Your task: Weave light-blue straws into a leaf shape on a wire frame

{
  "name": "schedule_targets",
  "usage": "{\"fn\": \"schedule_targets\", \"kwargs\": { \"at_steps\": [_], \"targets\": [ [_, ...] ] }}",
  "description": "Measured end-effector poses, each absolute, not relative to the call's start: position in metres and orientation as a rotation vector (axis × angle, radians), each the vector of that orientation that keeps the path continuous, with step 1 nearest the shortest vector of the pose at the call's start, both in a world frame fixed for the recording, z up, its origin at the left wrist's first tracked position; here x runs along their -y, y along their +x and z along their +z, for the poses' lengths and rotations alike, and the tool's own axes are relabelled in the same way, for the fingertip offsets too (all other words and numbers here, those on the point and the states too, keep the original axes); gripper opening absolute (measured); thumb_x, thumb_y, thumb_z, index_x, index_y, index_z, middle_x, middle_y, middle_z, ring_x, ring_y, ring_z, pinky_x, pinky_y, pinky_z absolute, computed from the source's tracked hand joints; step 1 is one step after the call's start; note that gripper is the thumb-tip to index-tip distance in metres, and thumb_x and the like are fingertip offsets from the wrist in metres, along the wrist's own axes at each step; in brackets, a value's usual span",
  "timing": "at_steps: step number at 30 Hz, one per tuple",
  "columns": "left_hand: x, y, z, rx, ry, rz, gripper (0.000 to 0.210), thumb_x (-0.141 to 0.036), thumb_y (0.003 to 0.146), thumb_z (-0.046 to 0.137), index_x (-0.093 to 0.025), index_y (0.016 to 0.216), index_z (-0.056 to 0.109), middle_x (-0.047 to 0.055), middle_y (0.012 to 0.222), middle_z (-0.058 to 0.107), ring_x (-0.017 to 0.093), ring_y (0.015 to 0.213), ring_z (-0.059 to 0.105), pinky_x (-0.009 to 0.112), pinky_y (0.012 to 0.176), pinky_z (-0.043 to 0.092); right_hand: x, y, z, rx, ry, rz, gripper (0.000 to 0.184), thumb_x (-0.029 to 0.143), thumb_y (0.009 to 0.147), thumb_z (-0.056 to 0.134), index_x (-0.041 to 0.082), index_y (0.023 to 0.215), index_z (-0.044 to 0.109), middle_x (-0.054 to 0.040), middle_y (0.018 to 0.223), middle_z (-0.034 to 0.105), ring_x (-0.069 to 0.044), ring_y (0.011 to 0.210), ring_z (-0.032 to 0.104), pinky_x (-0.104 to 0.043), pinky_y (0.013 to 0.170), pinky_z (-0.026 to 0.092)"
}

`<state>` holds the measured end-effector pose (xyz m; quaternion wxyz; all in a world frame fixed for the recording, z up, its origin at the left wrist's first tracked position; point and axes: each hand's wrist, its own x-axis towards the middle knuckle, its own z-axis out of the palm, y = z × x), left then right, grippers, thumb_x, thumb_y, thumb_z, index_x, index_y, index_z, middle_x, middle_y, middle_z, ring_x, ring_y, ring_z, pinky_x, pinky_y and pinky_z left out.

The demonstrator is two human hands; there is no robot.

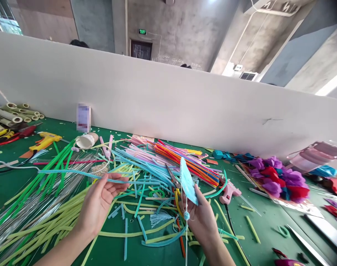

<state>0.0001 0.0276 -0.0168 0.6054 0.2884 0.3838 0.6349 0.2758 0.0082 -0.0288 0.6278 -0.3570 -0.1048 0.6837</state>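
Observation:
A long light-blue pipe cleaner runs sideways through my left hand, pinched between the thumb and the curled fingers. On the other side, my right hand grips a flat, fuzzy light-blue piece, tilted nearly edge-on. A small blue ball on a white cord hangs along that piece's left edge. Some of the right fingers are hidden behind the piece. Scissors lie just left of it, among light-blue pipe cleaners. A light-blue tassel rests on the table between my hands.
Yellow-green pipe cleaners and thin wires spread over the green table at left. A yellow glue gun and bamboo tubes sit farther back. At right are a pink glue gun and purple-red petals. A white partition stands behind.

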Motion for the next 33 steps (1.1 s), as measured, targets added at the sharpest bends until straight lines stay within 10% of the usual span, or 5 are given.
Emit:
{"fn": "schedule_targets", "kwargs": {
  "at_steps": [16, 33],
  "targets": [
    [-0.013, 0.025, -0.027, -0.764, 0.309, 1.072, 0.023, -0.023, 0.095, 0.054, -0.014, 0.086, 0.072, 0.011, 0.076, 0.077, 0.024, 0.076, 0.075, 0.036, 0.073, 0.061, 0.008, 0.247, -0.026, 0.493, -0.976, 1.661, 0.036, 0.042, 0.081, 0.074, 0.020, 0.108, 0.067, -0.0047, 0.093, 0.072, -0.018, 0.075, 0.067, -0.028, 0.061, 0.054],
    [-0.010, 0.022, -0.024, -0.800, 0.377, 0.862, 0.021, -0.021, 0.086, 0.069, -0.010, 0.104, 0.068, 0.019, 0.104, 0.076, 0.028, 0.098, 0.073, 0.034, 0.080, 0.061, 0.009, 0.233, -0.024, 0.614, -0.867, 1.691, 0.037, 0.045, 0.084, 0.070, 0.017, 0.109, 0.066, -0.0094, 0.102, 0.072, -0.024, 0.092, 0.069, -0.036, 0.075, 0.054]
  ]
}}
